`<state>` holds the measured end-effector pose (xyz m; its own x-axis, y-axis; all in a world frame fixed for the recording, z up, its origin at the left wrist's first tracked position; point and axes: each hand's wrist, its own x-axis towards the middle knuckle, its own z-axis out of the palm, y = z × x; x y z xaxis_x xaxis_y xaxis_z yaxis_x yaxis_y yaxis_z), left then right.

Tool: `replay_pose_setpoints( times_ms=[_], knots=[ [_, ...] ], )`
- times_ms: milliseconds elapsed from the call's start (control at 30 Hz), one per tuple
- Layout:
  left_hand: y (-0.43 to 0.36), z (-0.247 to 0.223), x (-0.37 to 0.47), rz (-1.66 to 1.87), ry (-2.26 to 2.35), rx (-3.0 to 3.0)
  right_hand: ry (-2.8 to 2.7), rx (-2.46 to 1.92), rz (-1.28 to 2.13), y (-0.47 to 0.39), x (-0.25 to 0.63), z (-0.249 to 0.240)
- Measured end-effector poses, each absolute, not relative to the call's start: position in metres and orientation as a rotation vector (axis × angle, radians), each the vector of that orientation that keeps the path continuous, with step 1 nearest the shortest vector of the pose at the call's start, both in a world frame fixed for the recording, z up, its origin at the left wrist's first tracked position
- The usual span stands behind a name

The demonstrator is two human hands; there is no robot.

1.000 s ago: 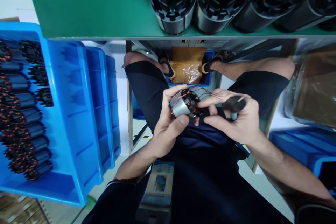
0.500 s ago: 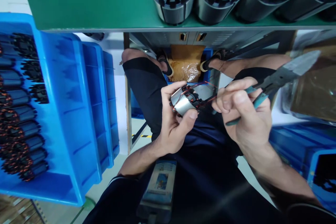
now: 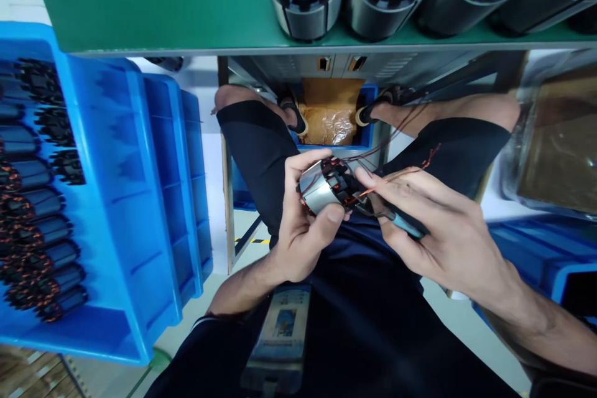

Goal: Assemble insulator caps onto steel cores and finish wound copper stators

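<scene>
My left hand (image 3: 305,224) is closed round a motor stator (image 3: 319,186), a silver cylinder with a black slotted end and copper windings. That black end faces right, toward my right hand (image 3: 433,224). The right hand is closed on a pair of cutting pliers (image 3: 403,224) with teal handles, and their dark jaws point at the stator's wired end. Reddish copper wires (image 3: 396,178) run from the stator past the right fingers, and other thin dark leads rise up and right. Whether the jaws touch a wire is hidden.
Several larger black and silver stators (image 3: 308,6) stand along the green bench's (image 3: 153,6) edge above. At left, a blue bin (image 3: 112,211) holds rows of wound stators. A taped carton (image 3: 333,118) sits between the feet, and a plastic-wrapped box (image 3: 559,143) is at right.
My right hand has turned the pliers round, from jaws pointing up and right to jaws at the stator's wired end. The left hand still holds the stator in nearly the same place.
</scene>
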<state>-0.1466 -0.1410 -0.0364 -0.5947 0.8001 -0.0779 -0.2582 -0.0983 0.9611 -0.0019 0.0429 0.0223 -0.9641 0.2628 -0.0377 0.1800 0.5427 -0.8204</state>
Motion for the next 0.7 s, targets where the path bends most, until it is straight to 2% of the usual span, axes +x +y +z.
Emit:
replay_pose_setpoints(
  times_ms=[267, 467, 700],
  knots=[
    [-0.143, -0.035, -0.145, 1.78, 1.48, 0.605, -2.694, -0.312, 1.189, 0.047, -0.002, 0.019],
    [-0.144, -0.037, -0.143, 1.768, 1.449, 0.591, -2.584, -0.417, 1.459, 0.053, -0.007, 0.006],
    [-0.142, -0.033, -0.147, 1.712, 1.519, 0.849, -2.713, -0.377, 1.211, 0.054, -0.009, 0.006]
  ],
)
